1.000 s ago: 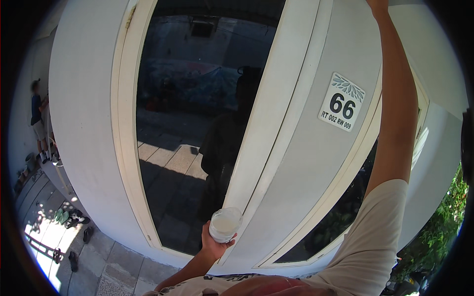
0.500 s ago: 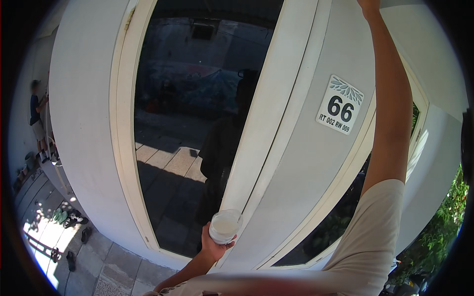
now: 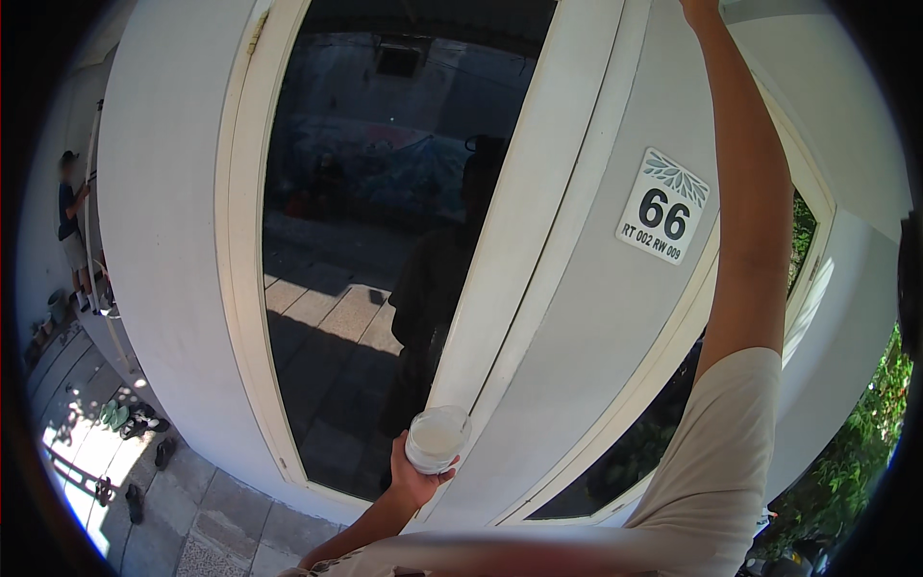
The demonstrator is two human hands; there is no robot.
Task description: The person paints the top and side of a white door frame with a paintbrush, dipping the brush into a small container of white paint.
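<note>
Left hand (image 3: 415, 478) grips white cup (image 3: 436, 439); right hand (image 3: 699, 10) raised high.

one cup (image 3: 437, 439), two windows (image 3: 385, 240), one number plate (image 3: 663, 206)

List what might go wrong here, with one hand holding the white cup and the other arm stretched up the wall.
1. The left hand grips the round white cup from below, close to the dark glass pane; it might tip or knock against the white frame.
2. The right hand reaches overhead, mostly out of view, so balance may suffer.
</note>
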